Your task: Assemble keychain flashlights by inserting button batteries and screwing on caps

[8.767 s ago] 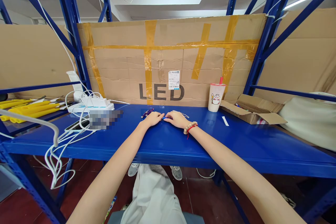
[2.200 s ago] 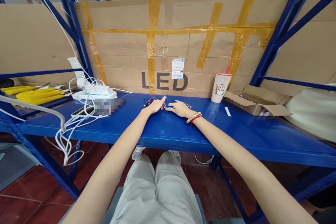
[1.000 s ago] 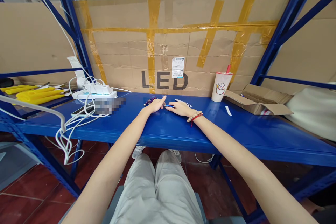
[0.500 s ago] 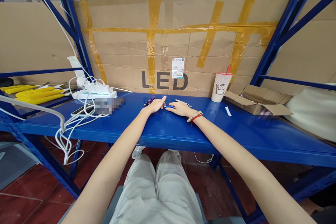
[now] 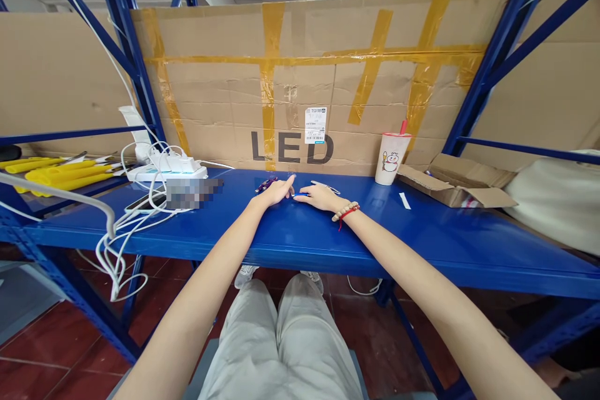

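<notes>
The right hand is partly closed, palm down, with a slim blue pen-like object between its thumb and bent fingers, just above or on the blue tabletop. A beaded bracelet with a red cord circles its wrist. The left hand is half open, fingers loosely bent and one digit raised. Its fingertips are just beside the left end of the blue object; whether they touch it, or hold anything, I cannot tell. A small dark purple item lies just beyond the left hand, and a thin whitish piece shows at the far side of the right.

Farther right stand a paper cup with a red straw and an open cardboard box, with a white strip in front. A cream bag-like bundle sits at the right edge. On the left, a white power strip lies amid tangled white cables, which hang over the near edge. Yellow-handled tools lie farther left.

A taped cardboard panel, printed "LED" and bearing a white label, closes the far side between blue steel posts. Below are pale trousers and a red-brown tiled floor.
</notes>
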`<action>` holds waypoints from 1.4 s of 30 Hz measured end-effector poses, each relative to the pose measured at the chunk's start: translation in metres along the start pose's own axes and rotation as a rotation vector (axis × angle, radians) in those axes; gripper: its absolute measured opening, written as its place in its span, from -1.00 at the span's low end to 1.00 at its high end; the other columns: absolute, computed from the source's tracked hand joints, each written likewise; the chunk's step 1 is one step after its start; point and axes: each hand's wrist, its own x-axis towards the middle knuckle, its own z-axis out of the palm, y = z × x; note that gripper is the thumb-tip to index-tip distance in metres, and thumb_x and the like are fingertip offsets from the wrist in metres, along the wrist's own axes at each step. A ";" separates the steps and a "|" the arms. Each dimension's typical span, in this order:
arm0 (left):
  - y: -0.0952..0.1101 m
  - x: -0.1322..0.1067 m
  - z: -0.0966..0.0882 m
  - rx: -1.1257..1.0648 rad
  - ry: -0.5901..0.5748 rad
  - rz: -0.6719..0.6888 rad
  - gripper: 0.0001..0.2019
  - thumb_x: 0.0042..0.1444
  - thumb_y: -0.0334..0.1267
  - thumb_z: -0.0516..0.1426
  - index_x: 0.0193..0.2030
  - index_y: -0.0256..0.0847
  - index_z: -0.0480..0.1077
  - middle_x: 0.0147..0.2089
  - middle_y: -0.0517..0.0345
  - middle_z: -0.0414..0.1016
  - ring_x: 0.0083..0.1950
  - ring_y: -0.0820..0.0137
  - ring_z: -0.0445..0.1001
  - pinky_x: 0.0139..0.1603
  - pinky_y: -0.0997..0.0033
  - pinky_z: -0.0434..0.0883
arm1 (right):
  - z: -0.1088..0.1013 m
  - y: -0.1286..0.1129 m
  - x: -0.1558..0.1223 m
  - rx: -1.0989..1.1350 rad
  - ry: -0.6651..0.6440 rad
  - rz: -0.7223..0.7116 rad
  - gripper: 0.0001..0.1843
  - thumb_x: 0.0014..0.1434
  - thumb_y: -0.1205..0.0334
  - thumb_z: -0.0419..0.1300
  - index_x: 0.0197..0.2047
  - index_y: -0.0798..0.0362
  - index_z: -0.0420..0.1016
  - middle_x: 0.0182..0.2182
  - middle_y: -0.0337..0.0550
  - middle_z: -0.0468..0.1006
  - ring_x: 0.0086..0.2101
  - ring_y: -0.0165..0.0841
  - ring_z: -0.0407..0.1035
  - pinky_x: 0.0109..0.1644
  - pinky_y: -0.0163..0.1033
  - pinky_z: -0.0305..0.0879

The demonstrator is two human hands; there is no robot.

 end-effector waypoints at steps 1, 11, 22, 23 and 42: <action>0.000 0.000 0.000 0.001 -0.001 0.002 -0.28 0.15 0.17 -0.39 -0.48 -0.23 0.43 -0.43 0.07 0.46 -0.28 0.27 0.42 -0.10 0.33 0.30 | 0.000 0.000 0.000 0.003 -0.002 0.001 -0.48 0.23 -0.18 -0.12 -0.18 0.00 0.50 -0.13 -0.14 0.55 -0.13 -0.28 0.41 0.13 -0.15 0.10; 0.002 -0.002 -0.001 -0.012 -0.004 -0.026 -0.29 0.17 0.17 -0.37 -0.45 -0.23 0.44 -0.44 0.09 0.47 -0.27 0.28 0.43 -0.10 0.34 0.31 | 0.006 0.006 0.003 -0.017 0.010 0.031 -0.45 0.23 -0.20 -0.15 -0.19 0.00 0.49 -0.16 -0.11 0.55 -0.12 -0.26 0.41 0.13 -0.14 0.10; 0.016 -0.009 -0.009 0.308 0.307 0.007 -0.53 0.27 -0.16 -0.25 -0.40 -0.22 0.40 -0.29 0.06 0.53 -0.15 0.23 0.45 0.00 0.22 0.23 | -0.005 -0.008 -0.006 0.110 0.053 0.073 -0.49 0.35 0.09 -0.28 -0.32 0.04 0.44 -0.27 -0.18 0.55 -0.24 -0.35 0.41 -0.06 -0.28 0.20; 0.017 -0.009 -0.010 0.355 0.344 -0.040 -0.57 0.27 -0.19 -0.23 -0.37 -0.23 0.40 -0.26 0.03 0.54 -0.11 0.20 0.44 0.02 0.17 0.21 | -0.005 -0.008 -0.006 0.106 0.055 0.086 -0.50 0.35 0.10 -0.27 -0.33 0.04 0.43 -0.26 -0.19 0.55 -0.24 -0.35 0.41 -0.08 -0.28 0.20; 0.007 0.004 -0.012 -0.128 0.533 -0.268 -0.70 0.15 -0.26 -0.13 -0.33 -0.21 0.41 -0.18 0.05 0.53 -0.09 0.29 0.46 -0.07 0.36 0.33 | -0.007 -0.011 -0.005 0.040 0.076 0.115 -0.63 0.35 0.09 -0.22 -0.22 0.02 0.35 -0.26 -0.17 0.54 -0.27 -0.33 0.42 -0.24 -0.31 0.17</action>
